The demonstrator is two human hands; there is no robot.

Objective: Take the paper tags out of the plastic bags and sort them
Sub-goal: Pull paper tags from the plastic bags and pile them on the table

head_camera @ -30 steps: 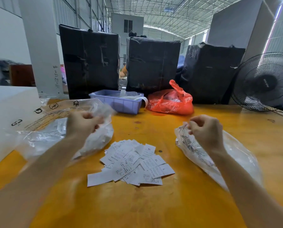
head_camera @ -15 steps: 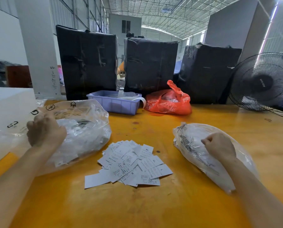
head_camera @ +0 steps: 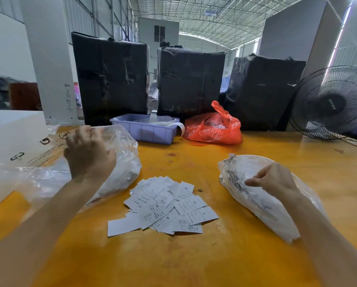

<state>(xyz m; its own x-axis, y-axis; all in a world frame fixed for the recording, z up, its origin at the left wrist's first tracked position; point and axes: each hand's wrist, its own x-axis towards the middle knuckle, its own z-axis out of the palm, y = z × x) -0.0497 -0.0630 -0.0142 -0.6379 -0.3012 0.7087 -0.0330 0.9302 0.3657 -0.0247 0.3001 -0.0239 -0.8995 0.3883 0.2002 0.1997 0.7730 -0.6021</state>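
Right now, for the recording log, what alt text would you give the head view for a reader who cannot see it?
A person's left hand grips a clear plastic bag while the right hand pinches a second clear bag, with a loose pile of white paper size tags between them on an orange table. Behind stand a lavender bin, a red bag and a fan.

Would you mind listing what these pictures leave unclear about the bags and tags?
Head view only:
- Left plastic bag: its contents are blurred by crinkled film and partly covered by the left hand.
- Right plastic bag: the count of tags inside is hidden by film and the right hand.
- Tag pile: the fine print is too small; lower tags are covered.
- Purple tray: its wall hides most contents.
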